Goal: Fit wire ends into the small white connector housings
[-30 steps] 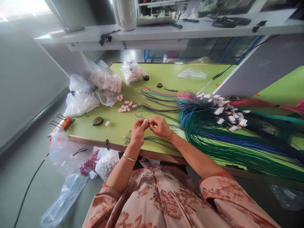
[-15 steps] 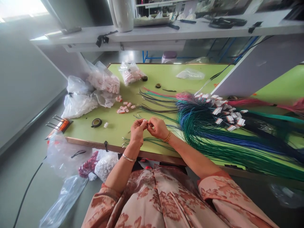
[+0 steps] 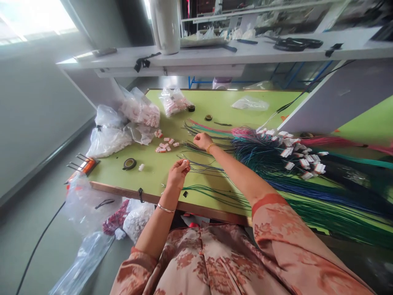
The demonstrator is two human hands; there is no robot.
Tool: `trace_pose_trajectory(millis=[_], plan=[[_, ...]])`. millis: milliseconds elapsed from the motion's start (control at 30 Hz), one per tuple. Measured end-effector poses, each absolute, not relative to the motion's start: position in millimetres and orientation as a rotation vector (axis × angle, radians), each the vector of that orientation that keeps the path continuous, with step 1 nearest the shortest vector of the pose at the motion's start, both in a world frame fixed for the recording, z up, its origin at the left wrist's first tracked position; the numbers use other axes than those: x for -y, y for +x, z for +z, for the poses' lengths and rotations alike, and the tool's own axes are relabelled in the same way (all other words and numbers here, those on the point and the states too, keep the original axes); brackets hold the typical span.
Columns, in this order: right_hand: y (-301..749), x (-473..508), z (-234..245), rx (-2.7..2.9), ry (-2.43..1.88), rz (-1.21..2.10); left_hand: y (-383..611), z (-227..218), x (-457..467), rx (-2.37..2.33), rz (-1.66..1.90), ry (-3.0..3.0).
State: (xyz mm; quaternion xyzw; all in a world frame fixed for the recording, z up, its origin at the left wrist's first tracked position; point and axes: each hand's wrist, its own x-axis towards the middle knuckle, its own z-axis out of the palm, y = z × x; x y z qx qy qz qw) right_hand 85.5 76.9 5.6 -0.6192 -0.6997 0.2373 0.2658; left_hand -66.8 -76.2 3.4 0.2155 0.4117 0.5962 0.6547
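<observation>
My left hand (image 3: 177,174) is closed in a pinch on a small white and orange connector housing (image 3: 186,163), partly covered by the fingertips. A blue wire (image 3: 207,167) runs to the right from near these fingertips; whether it sits in the housing I cannot tell. Farther forward and right, my right hand (image 3: 202,141) is over the ends of the dark wires (image 3: 222,142), its fingers curled together. What they grip, if anything, is hidden. Green wires (image 3: 215,189) lie nearer me. Several loose white and orange connectors (image 3: 166,145) lie on the table left of my right hand.
Bags of connectors (image 3: 139,108) stand at the back left. Black tape (image 3: 129,164) and a small white piece (image 3: 141,167) lie at left, near an orange pronged fixture (image 3: 87,166). Wired connectors (image 3: 302,157) are heaped at right. A white shelf (image 3: 215,59) spans the back.
My right hand has left my left hand and moved forward to the dark wires. My left hand stays near its place with the connector. The camera view has shifted slightly.
</observation>
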Motion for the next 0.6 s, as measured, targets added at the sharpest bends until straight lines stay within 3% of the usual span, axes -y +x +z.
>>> trace_pose_trajectory(millis=[167,300,600], plan=[[52,-93,1,1.956,-1.941,0.540,-67,7,77,-0.956,1.327,0.464],[49,-94,1,1.978,-1.906,0.518,-67,6,76,-0.963,1.311,0.462],[91,-38,18,1.687,-1.154,0.859,-59,11,64,-0.852,1.324,0.455]])
